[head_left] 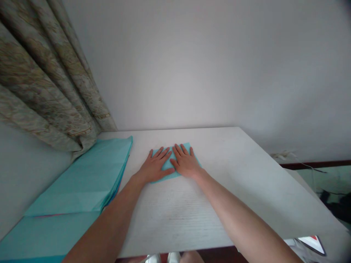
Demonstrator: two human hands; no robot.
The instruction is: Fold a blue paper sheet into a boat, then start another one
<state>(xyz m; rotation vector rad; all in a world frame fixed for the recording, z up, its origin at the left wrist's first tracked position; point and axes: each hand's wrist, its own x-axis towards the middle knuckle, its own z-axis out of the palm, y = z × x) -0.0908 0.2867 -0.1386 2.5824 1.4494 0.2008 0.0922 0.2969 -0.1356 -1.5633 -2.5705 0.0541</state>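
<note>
A small light-blue sheet, paper or thin cloth [168,165], lies flat on the white table [175,212]. My left hand [157,165] rests palm down on its left part, fingers spread. Over its right part lies my right hand [185,160], also palm down with the fingers apart. Both thumbs point inward and almost meet near the sheet's middle. Much of the sheet is hidden under the hands; its edges show at the top right and along the front.
A stack of larger light-blue sheets [82,175] covers the table's left side, below a patterned curtain [55,80]. A white wall [175,65] stands behind the table. At the lower right is a dark-edged flat object [313,244]. Cables [304,163] show beyond the right edge.
</note>
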